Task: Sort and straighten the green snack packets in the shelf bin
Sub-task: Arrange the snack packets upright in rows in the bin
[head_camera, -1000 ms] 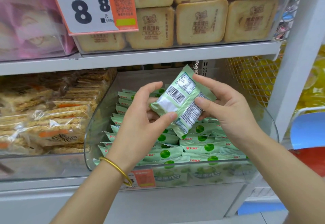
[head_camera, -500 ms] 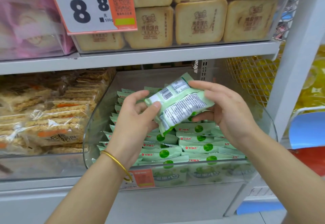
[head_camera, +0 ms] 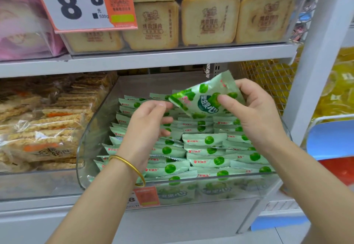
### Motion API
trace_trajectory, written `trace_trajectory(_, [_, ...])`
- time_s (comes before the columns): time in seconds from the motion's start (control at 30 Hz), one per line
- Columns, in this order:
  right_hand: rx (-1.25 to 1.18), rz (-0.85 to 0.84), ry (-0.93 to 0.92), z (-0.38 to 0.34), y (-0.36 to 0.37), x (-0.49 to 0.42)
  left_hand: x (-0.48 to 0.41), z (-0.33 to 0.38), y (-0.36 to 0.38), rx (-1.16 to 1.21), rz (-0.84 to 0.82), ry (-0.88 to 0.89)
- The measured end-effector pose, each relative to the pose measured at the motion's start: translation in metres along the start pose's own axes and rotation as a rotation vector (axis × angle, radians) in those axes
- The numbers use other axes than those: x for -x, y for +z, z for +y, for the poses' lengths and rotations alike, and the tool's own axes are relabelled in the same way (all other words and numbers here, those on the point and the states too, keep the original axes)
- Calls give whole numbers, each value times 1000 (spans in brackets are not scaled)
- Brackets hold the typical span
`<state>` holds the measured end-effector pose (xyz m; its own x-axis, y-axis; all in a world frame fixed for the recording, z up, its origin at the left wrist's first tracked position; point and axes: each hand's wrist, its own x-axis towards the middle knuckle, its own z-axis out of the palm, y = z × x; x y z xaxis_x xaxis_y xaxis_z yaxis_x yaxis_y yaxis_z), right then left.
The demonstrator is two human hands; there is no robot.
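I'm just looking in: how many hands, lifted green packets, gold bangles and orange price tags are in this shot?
Hands: 2 (left hand, right hand)
Lifted green packet: 1
Gold bangle: 1
Orange price tags: 2 (upper price tag, bin price tag)
Total: 6

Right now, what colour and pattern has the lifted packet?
The lifted packet is pale green with darker green round spots; head view.
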<state>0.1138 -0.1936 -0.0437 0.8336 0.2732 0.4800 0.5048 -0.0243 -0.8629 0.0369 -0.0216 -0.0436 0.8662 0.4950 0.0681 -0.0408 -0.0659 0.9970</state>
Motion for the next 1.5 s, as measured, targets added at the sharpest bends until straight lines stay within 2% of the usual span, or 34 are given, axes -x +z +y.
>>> trace_trajectory(0.2, [115, -50, 29, 2, -1, 0, -3, -6, 3, -110, -18, 19])
trace_trajectory(0.37, [467, -180, -13, 7, -4, -4, -4, -9, 2, -189, -26, 46])
trace_trajectory(0.57, [742, -299, -98, -3, -3, -11, -4, -10, 1, -402, -62, 176])
trace_trajectory(0.73, [977, -493, -136, 6, 17, -5, -6, -10, -1, -390, -57, 196])
trace_trajectory(0.8, [1039, -502, -142, 5, 17, -7, -6, -12, -3, -389, -58, 199])
trace_trajectory(0.93, [1004, -366, -172, -1, 4, -16, -6, -12, -5, -388, -63, 205])
trace_trajectory(1.1, [1020, -501, -134, 12, 17, -5, -4, -11, -1, -484, -74, 240])
trace_trajectory(1.27, [1050, -426, -164, 8, 8, -7, -6, -14, 3, -666, -79, 332])
trace_trajectory(1.4, [1019, -457, -122, 7, 7, -7, -11, -20, 7, -840, -79, 381])
trace_trajectory(1.5, [917, -310, -107, 6, 5, -13, -17, -22, 9, -943, -58, 395])
